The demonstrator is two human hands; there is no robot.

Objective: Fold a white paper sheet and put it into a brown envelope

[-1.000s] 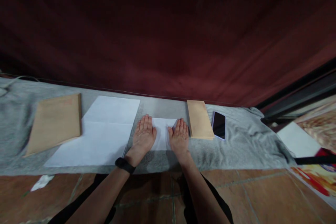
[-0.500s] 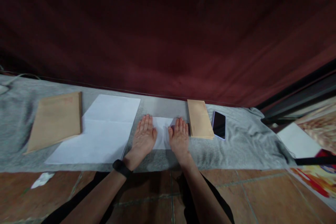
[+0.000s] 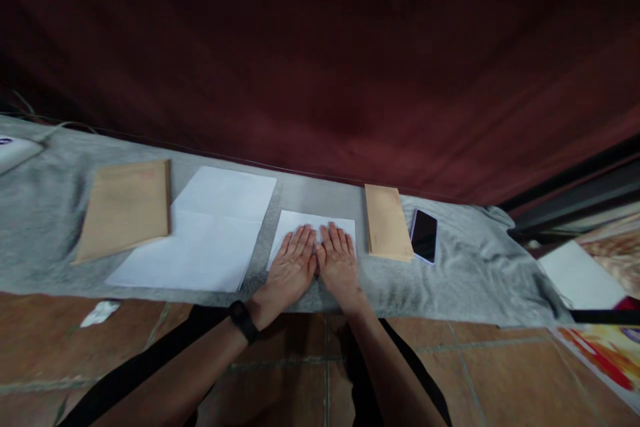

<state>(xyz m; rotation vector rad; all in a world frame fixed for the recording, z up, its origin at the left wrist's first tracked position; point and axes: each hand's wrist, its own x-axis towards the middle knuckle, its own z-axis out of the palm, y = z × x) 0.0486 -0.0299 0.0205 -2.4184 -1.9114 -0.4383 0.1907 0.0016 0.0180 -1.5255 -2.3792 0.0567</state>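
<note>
A small white sheet of paper (image 3: 289, 220) lies in front of me on the grey cloth. Both palms press down on it, side by side, with the thumbs touching or nearly so. My left hand (image 3: 294, 257), with a black band on its wrist, is flat with fingers stretched out. My right hand (image 3: 339, 263) lies flat on the paper's right half, fingers extended. The hands hide most of the paper's near part. Just right of it is a stack of narrow brown envelopes (image 3: 389, 221). Larger white sheets (image 3: 210, 237) rest to the left.
Large brown envelopes (image 3: 127, 207) overlap the white sheets at the left. A phone (image 3: 424, 235) lies beside the narrow envelopes. The grey cloth (image 3: 480, 267) covers the bench, with a dark red curtain (image 3: 320, 80) behind. A white scrap (image 3: 100, 313) is on the tiled floor.
My hands have come together from the paper's two sides to its middle, uncovering its left and right edges. The view has shifted slightly.
</note>
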